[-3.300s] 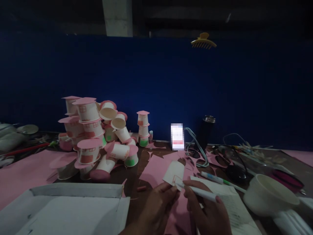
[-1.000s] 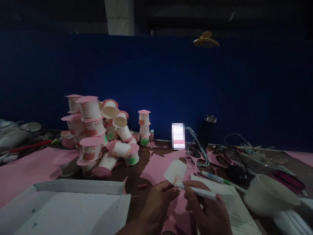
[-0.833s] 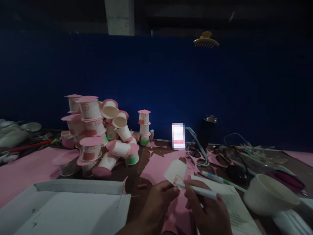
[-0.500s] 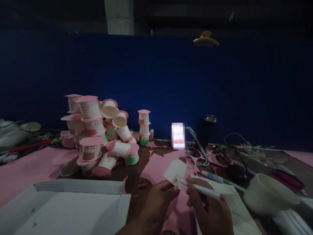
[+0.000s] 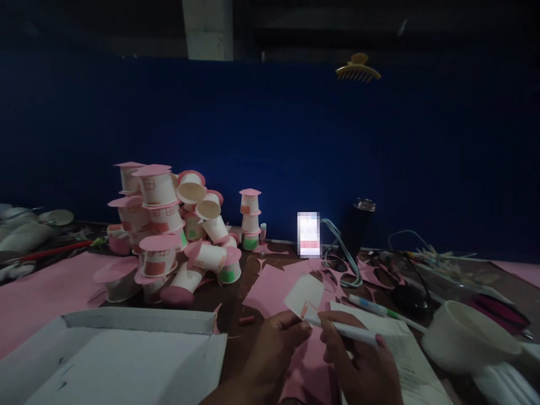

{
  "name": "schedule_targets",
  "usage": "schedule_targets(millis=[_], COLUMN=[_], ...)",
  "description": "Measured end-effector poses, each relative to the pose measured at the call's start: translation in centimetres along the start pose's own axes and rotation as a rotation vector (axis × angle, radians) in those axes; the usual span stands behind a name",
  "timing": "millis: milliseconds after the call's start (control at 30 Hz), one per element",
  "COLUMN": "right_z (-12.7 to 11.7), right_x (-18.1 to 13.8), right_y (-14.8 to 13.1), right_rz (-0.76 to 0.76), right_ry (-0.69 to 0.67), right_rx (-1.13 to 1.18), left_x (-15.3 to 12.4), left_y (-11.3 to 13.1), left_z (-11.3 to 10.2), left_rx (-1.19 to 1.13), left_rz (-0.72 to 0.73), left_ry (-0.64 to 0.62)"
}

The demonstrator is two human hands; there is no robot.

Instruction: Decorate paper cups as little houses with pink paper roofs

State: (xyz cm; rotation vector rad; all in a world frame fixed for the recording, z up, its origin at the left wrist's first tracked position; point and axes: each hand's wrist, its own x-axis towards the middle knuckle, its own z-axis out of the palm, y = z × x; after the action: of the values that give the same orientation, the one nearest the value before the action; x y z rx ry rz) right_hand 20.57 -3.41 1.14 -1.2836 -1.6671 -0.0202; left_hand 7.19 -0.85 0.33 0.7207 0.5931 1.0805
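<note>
Between the thumb and fingers of my left hand [image 5: 276, 343] is a small white paper cup [image 5: 307, 289], tilted, with reddish-orange lines drawn near its lower edge. My right hand [image 5: 360, 351] is closed round a white marker pen [image 5: 352, 331] with a reddish end. The pen's tip meets the cup beside those lines, close to my left fingertips; the exact contact is too small to make out. Pink paper [image 5: 270, 289] lies under and behind both hands. A red marker cap [image 5: 246, 320] rests on the dark table left of the cup.
Paper cups [image 5: 158, 219] with pink discs and drawn windows pile up at left; a three-cup stack [image 5: 250, 219] stands beside them. Front left is a white box [image 5: 139, 320]. At right are a large white cup [image 5: 466, 337], another marker [image 5: 367, 304], a black bottle [image 5: 358, 230] and a lit phone [image 5: 309, 235].
The pen tip has shifted slightly down and left on the cup, and the drawn reddish-orange lines show more plainly. Both hands keep their holds. The whole view has shifted slightly.
</note>
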Motion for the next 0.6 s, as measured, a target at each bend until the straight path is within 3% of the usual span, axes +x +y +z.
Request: schedule_targets(millis=[433, 600], right_z=[-0.05, -0.23], right_x=[0.47, 0.55], right_y=[-0.35, -0.4], right_rz=[0.089, 0.084], right_ry=[0.088, 0.089], right_rx=[-0.022, -0.024], left_x=[0.42, 0.03], left_y=[-0.31, -0.09], left_z=[-0.51, -0.11], left_rx=[0.024, 0.037], left_rz=[-0.025, -0.009], left_ry=[-0.019, 0.034])
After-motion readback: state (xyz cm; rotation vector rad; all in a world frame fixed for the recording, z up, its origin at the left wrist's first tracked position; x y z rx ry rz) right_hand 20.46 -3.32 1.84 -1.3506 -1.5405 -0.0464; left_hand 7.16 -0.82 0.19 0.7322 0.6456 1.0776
